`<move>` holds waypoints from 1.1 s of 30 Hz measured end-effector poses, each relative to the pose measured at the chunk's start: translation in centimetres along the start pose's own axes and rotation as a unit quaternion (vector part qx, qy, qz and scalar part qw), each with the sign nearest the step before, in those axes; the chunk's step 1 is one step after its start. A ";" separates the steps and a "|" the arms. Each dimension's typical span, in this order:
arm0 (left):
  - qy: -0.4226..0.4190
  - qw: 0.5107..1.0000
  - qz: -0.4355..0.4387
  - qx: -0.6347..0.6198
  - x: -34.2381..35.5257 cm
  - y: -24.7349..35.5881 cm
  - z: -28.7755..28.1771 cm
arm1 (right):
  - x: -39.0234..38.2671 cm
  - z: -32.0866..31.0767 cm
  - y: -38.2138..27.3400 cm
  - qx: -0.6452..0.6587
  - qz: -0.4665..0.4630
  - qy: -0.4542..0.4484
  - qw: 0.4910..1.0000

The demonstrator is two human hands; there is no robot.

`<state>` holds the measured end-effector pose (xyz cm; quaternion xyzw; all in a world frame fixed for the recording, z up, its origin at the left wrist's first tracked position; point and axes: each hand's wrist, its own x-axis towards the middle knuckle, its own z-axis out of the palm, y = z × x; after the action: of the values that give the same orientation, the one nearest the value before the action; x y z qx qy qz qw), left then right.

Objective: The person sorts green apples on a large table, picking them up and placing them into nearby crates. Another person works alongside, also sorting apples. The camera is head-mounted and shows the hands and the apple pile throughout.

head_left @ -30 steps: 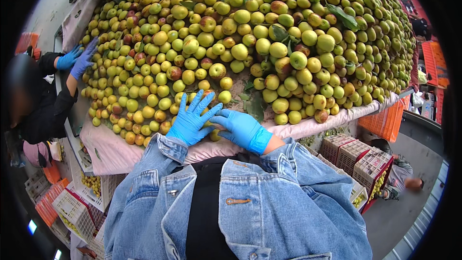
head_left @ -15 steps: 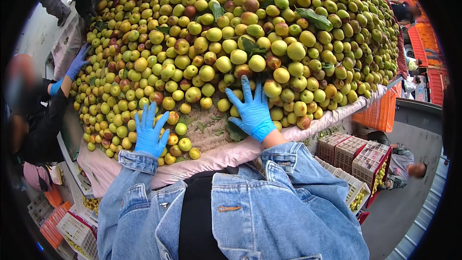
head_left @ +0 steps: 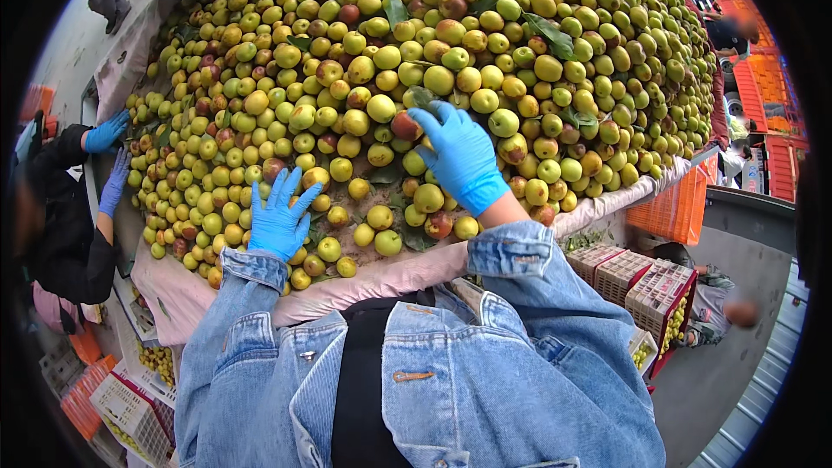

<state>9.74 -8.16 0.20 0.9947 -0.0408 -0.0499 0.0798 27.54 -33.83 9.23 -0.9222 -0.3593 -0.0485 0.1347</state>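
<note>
The palm of the left hand (head_left: 279, 217) is hidden; its fingers are spread wide and laid on the heaped fruit (head_left: 438, 80), and nothing is seen to be gripped by it. The right hand (head_left: 462, 153) is partly open, with its fingers bent; a reddish fruit (head_left: 404, 126) just left of its fingertips is partly covered, and whether it is pinched or only touched cannot be told. A leaf (head_left: 422, 97) is partly masked by the same fingertips. Beyond both hands, the far side of the heap is cut off by the upper edge. Well to the left of the left hand, a co-worker is blurred and cropped by the dark rim, though a blue-gloved hand (head_left: 107, 132) and a purple-gloved hand (head_left: 114, 182) are seen beside the fruit.

Both near hands are covered by thin, creased blue gloves, met by sleeves of faded denim (head_left: 511, 355). The fruit is round, smooth and yellow-green, blotched with red-brown. Between the hands, a rough brownish patch (head_left: 362, 253) is exposed; below it, the edge is draped in wrinkled pink cloth (head_left: 403, 276). To the right of the right hand, an orange slatted crate (head_left: 667, 208) is seen, and lower down, pale latticed crates (head_left: 657, 290).
</note>
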 end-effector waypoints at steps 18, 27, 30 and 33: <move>0.098 0.984 0.087 -0.124 7.5 4.8 -1.6 | -19.1 -10.2 4.9 0.163 0.176 -0.613 0.753; 0.080 0.976 0.164 -0.123 10.0 5.3 -1.0 | -11.8 -6.4 0.9 0.118 0.070 -0.188 0.973; 0.044 0.975 0.184 -0.115 8.5 5.1 -1.5 | -11.1 0.6 -0.8 0.076 0.016 -0.136 0.988; -0.047 0.988 0.143 -0.017 5.2 4.0 -0.9 | -11.0 3.8 -0.9 0.053 -0.028 -0.260 0.964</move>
<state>14.73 -12.42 1.20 0.9736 -0.1859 -0.0850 0.1012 18.76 -39.24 3.74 -0.8843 -0.4092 0.2085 0.0838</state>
